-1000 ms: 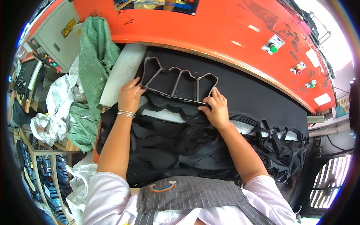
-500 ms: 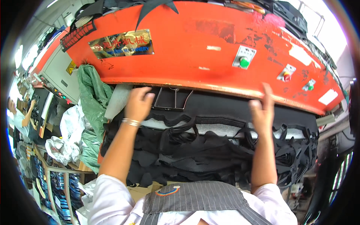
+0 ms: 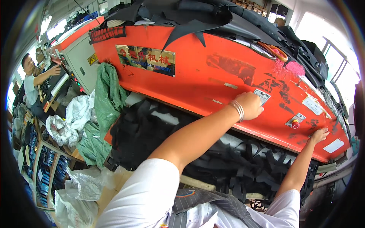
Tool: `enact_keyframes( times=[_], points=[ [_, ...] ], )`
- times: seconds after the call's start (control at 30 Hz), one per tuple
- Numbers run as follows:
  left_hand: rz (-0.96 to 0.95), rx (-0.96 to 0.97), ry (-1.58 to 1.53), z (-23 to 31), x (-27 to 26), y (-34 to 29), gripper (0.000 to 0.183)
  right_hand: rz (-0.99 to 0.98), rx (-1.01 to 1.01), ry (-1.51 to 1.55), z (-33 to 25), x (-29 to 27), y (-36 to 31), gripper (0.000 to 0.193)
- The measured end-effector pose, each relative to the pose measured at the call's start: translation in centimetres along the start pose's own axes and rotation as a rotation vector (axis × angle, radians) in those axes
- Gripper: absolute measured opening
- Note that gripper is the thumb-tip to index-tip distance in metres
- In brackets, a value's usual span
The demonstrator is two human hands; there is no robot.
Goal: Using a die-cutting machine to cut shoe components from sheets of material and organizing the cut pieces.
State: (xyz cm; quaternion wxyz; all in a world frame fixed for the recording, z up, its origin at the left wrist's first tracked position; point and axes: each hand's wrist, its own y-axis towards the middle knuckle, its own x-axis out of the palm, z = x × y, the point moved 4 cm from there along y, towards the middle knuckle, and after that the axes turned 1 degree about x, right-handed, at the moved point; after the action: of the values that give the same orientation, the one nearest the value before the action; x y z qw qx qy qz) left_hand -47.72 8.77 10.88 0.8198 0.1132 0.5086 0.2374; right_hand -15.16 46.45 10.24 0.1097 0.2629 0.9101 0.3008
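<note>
My left hand is closed, fingers curled in, against the control plate on the front of a red machine. The green button seen on that plate earlier is now hidden behind the hand. Farther right, my right hand rests on the machine front with its fingers partly stretched. It covers the spot where a smaller green button showed. A red stop button sits between the two hands. Below the machine's lower edge lies a tangled heap of black cut sheet scraps.
Black sheets and orange-handled scissors lie on top of the machine. A green sack and white plastic bags crowd the left side. A co-worker stands far left beside another machine. A wooden rack stands below.
Both hands have left the machine's lower edge and moved up and right onto its front controls. My left hand has closed. My view has turned; the black divided cutting frame is no longer visible.
</note>
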Motion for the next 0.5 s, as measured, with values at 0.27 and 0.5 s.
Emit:
enact_keyframes(
  times=[0.27,0.5],
  points=[
    [-0.085,-0.399,-0.064,-4.9,-0.2,-19.3,0.032,-0.675,-0.403,0.121,-3.8,-7.4,-16.0,0.055],
    [-0.422,-0.588,0.139,-4.0,1.2,-27.1,0.042,-1.425,-0.586,-0.6,-7.3,-13.5,-30.0,0.047]
  ],
)
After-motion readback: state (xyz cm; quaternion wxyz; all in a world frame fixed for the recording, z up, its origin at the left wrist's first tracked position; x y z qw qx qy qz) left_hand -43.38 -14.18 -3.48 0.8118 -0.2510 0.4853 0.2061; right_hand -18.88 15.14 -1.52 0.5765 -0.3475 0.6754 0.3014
